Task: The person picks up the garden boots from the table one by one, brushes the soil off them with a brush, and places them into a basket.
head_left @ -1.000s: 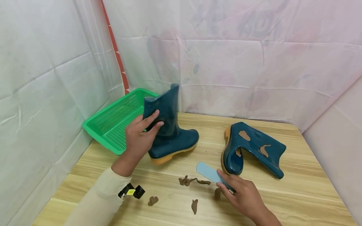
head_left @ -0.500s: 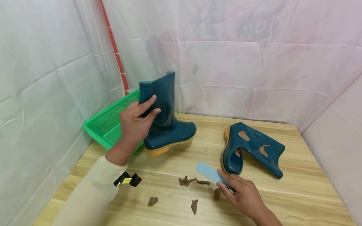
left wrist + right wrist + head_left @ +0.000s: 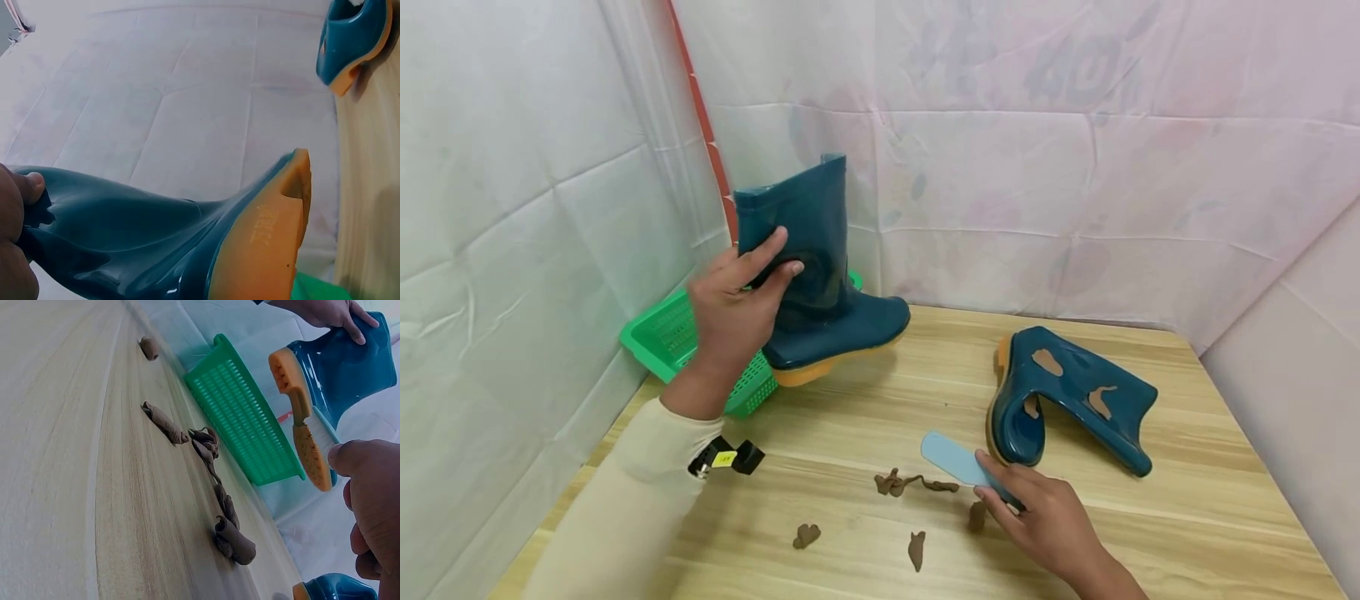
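My left hand (image 3: 737,304) grips the shaft of a dark teal rain boot (image 3: 816,237) with an orange sole. The boot is held up with its shaft upward, in front of the green basket; its orange sole (image 3: 256,250) faces the left wrist camera. My right hand (image 3: 1048,517) holds a flat light-blue scraper (image 3: 951,457) low over the table, thumb and fingers pinching its rear end. Beyond that hand a second rain boot (image 3: 1082,367) lies on its side, with brown mud-like patches (image 3: 1047,361) on it.
A green plastic basket (image 3: 643,346) stands at the table's back left, partly hidden by the raised boot and left arm. Several brown clay-like scraps (image 3: 891,482) lie on the wooden table (image 3: 865,417) near the scraper. White cloth walls (image 3: 985,183) enclose the back and sides.
My left hand has lifted the boot up and to the left, over towards the basket. The right hand, scraper and lying boot have hardly moved.
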Available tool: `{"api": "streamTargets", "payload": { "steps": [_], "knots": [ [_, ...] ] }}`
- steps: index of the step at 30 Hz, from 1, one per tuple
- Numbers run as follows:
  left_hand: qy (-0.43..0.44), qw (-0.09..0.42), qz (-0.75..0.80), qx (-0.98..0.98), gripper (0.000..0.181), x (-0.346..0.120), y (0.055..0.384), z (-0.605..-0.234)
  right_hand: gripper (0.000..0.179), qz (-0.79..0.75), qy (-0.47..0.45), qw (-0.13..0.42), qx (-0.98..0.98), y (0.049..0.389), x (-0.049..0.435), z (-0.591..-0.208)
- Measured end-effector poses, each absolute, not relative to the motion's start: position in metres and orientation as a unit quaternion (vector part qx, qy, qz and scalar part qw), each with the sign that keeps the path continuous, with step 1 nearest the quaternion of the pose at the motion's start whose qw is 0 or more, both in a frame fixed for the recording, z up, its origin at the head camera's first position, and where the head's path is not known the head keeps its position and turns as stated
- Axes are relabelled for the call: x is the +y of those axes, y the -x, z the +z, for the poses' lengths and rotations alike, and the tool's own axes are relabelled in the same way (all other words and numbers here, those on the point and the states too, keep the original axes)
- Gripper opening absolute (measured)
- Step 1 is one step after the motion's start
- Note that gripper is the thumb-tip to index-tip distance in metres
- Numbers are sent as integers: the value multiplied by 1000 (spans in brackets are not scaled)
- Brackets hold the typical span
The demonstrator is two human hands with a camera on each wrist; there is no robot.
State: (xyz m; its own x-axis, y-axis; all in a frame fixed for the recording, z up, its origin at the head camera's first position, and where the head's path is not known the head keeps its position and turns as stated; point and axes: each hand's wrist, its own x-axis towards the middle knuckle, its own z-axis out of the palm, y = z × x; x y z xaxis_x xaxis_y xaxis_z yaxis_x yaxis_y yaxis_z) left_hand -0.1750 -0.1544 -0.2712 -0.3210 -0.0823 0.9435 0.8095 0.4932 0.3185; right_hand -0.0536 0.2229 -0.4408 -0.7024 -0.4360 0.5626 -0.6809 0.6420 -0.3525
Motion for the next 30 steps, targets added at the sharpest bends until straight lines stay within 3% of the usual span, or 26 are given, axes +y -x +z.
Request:
{"api": "streamTargets", "payload": {
  "steps": [16,30],
  "knots": [
    [195,608,-419,-646,48,-181,190,-263,51,281,-314,216,-881,53,224,-442],
    [107,633,-419,-643,43,-214,186,-257,51,279,-311,215,-883,50,225,-442]
  ]
}}
